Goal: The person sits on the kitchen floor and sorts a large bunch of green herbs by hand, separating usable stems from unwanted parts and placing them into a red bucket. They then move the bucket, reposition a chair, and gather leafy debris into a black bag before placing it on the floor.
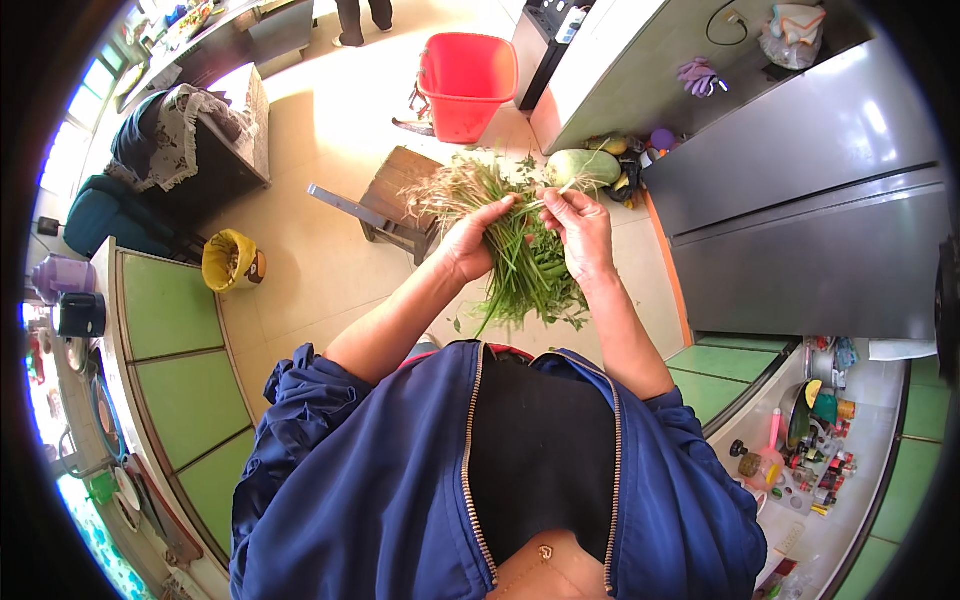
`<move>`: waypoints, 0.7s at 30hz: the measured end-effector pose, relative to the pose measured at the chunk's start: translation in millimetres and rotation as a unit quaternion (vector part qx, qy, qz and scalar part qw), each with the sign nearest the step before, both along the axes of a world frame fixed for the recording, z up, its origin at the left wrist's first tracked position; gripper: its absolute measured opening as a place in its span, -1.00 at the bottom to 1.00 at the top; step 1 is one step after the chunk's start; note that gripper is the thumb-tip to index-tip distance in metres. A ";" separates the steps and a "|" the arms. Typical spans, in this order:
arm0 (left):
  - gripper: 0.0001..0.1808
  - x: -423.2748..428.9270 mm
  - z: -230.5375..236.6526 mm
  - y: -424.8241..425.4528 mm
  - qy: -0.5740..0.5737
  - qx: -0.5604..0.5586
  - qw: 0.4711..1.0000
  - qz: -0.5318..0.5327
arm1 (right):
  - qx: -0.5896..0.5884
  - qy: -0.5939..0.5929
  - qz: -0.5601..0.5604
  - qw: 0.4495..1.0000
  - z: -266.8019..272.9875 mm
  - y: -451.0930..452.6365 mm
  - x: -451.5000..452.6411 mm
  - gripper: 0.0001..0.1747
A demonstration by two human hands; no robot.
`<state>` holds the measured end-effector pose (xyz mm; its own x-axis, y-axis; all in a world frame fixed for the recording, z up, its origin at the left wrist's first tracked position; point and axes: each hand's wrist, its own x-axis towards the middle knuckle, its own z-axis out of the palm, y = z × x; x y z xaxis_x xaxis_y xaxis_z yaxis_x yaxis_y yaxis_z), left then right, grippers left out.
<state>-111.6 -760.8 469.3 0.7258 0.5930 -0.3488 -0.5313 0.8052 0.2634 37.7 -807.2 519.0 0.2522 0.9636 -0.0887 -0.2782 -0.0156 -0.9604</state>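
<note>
A thick bunch of thin green stalks (pixel 516 251) with pale, stringy roots hangs in front of me. My left hand (pixel 471 241) grips it around the middle, thumb on top. The roots (pixel 450 184) point away to the upper left, and the green ends hang towards my body. Beside it, my right hand (pixel 579 231) pinches a pale rooted stalk (pixel 564 187) between thumb and fingers. More leafy greens (pixel 559 289) lie below and behind the bunch; what they rest on is hidden.
A low wooden stool (pixel 397 184) stands just beyond my left hand. Behind it are a red bin (pixel 469 90) and a large pale green gourd (pixel 574 168). A yellow-lined waste bin (pixel 231 261) is at left; a grey refrigerator (pixel 810 255) stands right. Another person's legs (pixel 364 19) show at top.
</note>
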 end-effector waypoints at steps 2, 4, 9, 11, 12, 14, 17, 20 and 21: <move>-0.76 -1.9 -0.1 5.3 -0.036 0.005 0.999 0.023 | 0.018 0.034 -0.044 0.998 -1.5 -1.1 7.0 -0.87; -0.69 -7.7 -2.0 14.1 -0.051 0.011 0.998 0.040 | 0.040 0.082 -0.081 0.993 -0.6 0.5 20.6 -0.87; -0.81 -39.8 -20.7 37.3 -0.072 0.018 0.991 0.113 | 0.051 0.180 -0.145 0.972 4.3 -2.2 73.3 -0.79; -0.84 -63.0 -29.7 48.4 -0.064 0.035 0.989 0.132 | 0.063 0.215 -0.178 0.958 3.2 -5.4 94.9 -0.79; -0.83 -73.9 -32.7 54.4 -0.055 0.027 0.987 0.145 | 0.060 0.218 -0.202 0.953 2.4 -7.6 106.3 -0.78; -0.82 -93.5 -35.1 64.5 -0.031 0.009 0.983 0.178 | 0.073 0.215 -0.210 0.951 0.8 -13.9 126.9 -0.77; -0.78 -103.1 -29.2 69.7 0.052 -0.023 0.972 0.227 | 0.046 0.155 -0.220 0.962 -3.2 -18.6 141.0 -0.75; -0.75 -83.3 -16.2 60.0 0.212 0.075 0.966 0.129 | -0.015 0.088 -0.176 0.980 -8.6 -9.8 121.2 -0.71; -0.75 -68.8 -12.3 53.3 0.261 0.078 0.955 0.116 | -0.035 0.080 -0.159 0.983 -10.9 -4.7 105.5 -0.69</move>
<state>-180.5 -707.4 457.0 0.3198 0.7907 -0.5220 -0.4543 0.6115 0.6479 143.2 -812.0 508.0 0.5178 0.8280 -0.2153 -0.4271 0.0322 -0.9036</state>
